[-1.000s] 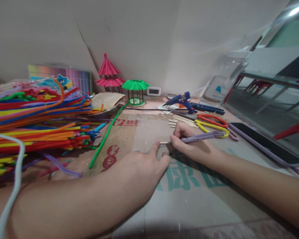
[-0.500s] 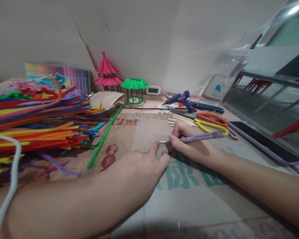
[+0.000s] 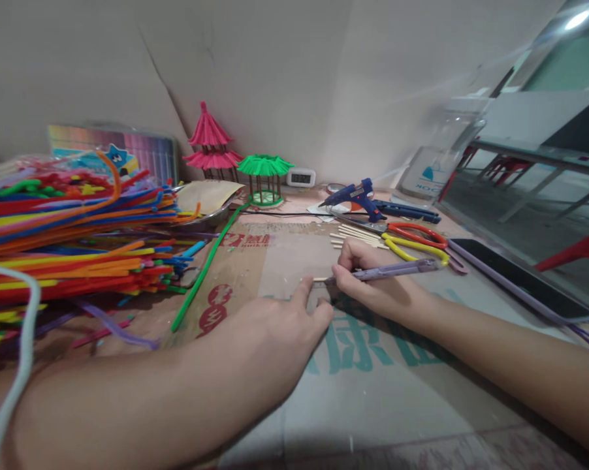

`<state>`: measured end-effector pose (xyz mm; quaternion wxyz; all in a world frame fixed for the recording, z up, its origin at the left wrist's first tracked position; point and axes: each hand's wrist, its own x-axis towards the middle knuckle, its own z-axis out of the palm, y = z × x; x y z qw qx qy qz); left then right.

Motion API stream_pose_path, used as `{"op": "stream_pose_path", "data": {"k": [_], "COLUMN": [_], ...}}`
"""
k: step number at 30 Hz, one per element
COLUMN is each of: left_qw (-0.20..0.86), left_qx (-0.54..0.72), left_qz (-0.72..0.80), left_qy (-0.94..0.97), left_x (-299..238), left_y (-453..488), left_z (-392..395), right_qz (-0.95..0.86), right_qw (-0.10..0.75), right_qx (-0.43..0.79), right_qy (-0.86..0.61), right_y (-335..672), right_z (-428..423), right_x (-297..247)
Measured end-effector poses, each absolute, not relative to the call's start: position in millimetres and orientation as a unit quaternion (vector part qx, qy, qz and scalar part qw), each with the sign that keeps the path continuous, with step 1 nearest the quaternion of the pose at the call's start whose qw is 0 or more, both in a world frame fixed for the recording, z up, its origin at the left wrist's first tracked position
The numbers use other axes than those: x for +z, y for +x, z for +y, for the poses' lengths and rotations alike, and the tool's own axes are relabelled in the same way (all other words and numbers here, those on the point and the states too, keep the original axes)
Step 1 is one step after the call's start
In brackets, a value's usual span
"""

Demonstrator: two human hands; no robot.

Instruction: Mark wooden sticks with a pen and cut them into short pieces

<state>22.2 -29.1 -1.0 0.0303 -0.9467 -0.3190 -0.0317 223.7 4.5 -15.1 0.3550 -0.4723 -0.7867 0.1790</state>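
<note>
While the head view is showing both hands, the left hand (image 3: 275,326) is resting its index finger on a thin stick (image 3: 320,279) lying on the cardboard (image 3: 324,405), with thumb and index finger standing partly apart. The right hand (image 3: 360,267) is keeping its fingers closed around a pen (image 3: 397,268), which is pointing toward the stick. More sticks (image 3: 358,235) are lying beyond, beside scissors (image 3: 395,228).

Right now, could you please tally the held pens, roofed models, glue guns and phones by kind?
Pen, in the right hand: 1
Roofed models, pink model and green model: 2
Glue gun: 1
Phone: 1
Total: 5
</note>
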Motion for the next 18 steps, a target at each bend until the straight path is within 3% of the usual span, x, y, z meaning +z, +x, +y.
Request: {"op": "stream_pose_path", "data": {"k": [18], "left_qw": [0.037], "left_qx": [-0.006], "left_qz": [-0.325], "left_qy": [-0.945], "left_x": [8], "left_y": [20], "left_z": [-32], "right_qz": [-0.778], "right_qw": [0.366], "right_qx": [0.193], "right_qy": [-0.473], "right_y": [225], "right_z": [5], "right_x": [-18]}}
